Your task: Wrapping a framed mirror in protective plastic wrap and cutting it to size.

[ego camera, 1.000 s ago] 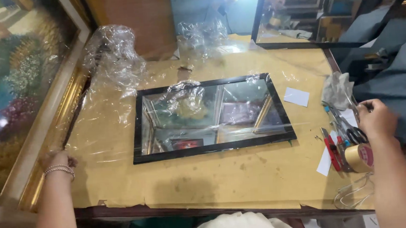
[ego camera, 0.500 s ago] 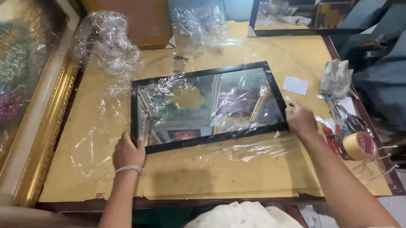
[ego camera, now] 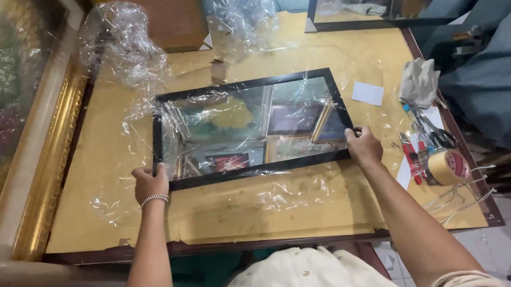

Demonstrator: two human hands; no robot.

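Gripping a black frame [ego camera: 251, 129] at both near corners.
Left hand [ego camera: 150, 184] and right hand [ego camera: 362, 147] clamped on its edge, over plastic wrap [ego camera: 294, 188] on table [ego camera: 332, 213].

We see a black frame [ego camera: 256, 168] on a mustard-yellow tabletop [ego camera: 343, 197]. Beside it we spot tan tape [ego camera: 447, 167], red-handled tools [ego camera: 411, 161] and a gold ornate frame [ego camera: 47, 158].

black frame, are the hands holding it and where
Yes. The left hand grips the black-framed glass at its near left corner, and the right hand grips its near right corner, over the clear plastic wrap.
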